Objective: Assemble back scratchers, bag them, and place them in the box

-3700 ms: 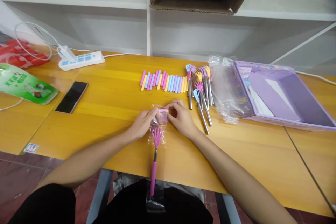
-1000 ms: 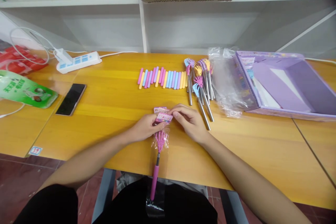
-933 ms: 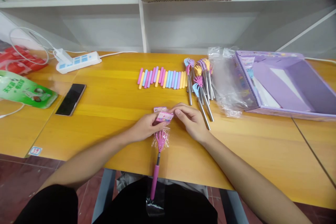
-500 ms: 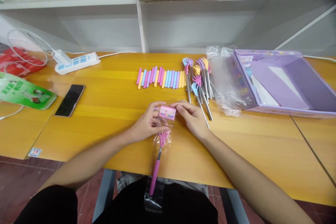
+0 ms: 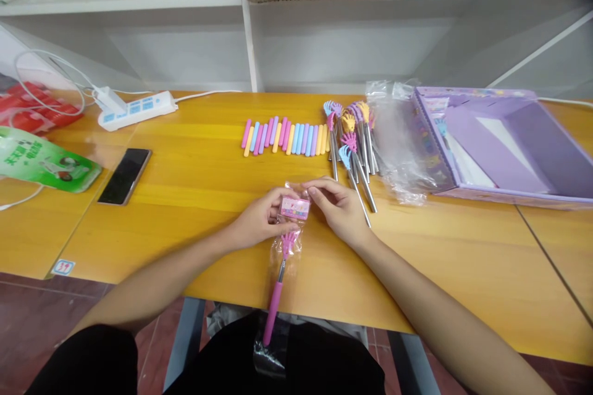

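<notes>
A pink back scratcher lies inside a long clear plastic bag, its hand-shaped head toward the table and its handle hanging past the front edge over my lap. My left hand is closed on the upper part of the bag, thumb just above the scratcher's head. At the bag's mouth is a small pink printed card, resting against my left fingers. My right hand pinches the bag's upper right edge beside the card. Beyond it lies a pile of back scratchers with bare metal rods.
A row of coloured handle tubes lies left of the pile. To the right are empty clear bags and an open purple box. On the left lie a phone, a power strip and a green fan-shaped card.
The pink card has moved down toward the scratcher's head, and the bag's top edge now shows above it. Both hands have stayed nearly in place.
</notes>
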Demonstrator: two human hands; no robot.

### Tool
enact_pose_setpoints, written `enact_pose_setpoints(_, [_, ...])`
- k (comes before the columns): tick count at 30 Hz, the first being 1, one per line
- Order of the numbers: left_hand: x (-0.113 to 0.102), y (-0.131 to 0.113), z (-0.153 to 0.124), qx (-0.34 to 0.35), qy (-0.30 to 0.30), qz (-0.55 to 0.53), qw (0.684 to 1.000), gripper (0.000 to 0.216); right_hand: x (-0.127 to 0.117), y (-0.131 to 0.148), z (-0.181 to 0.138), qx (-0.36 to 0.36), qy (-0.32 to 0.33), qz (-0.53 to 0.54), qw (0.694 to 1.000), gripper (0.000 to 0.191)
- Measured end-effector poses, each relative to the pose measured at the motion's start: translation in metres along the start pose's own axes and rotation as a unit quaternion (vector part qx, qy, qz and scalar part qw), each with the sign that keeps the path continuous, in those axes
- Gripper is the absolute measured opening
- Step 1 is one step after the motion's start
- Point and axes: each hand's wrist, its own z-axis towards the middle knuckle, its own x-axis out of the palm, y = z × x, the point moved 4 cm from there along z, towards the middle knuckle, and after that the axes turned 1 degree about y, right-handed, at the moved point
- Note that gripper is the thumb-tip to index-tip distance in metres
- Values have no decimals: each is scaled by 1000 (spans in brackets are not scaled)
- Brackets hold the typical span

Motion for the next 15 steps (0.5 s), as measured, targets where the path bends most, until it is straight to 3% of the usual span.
enact_pose_setpoints(7, [-1,-5,1,18,9,-9,1000,51,3,1,-5,-19,-58,31,998,23])
enact_pose_setpoints(9, [0,-6,0,31,-6,-14,999,59,1,2,-5,-24,-64,41,997,25])
enact_pose_setpoints(12, [-1,-6,-1,44,-34,-13,998,80,-2,3,-4,-23,-35,64,997,26])
enact_pose_setpoints(15, [0,-2,0,45,-32,-9,998,75,-4,4,-3,-12,9,54,998,26])
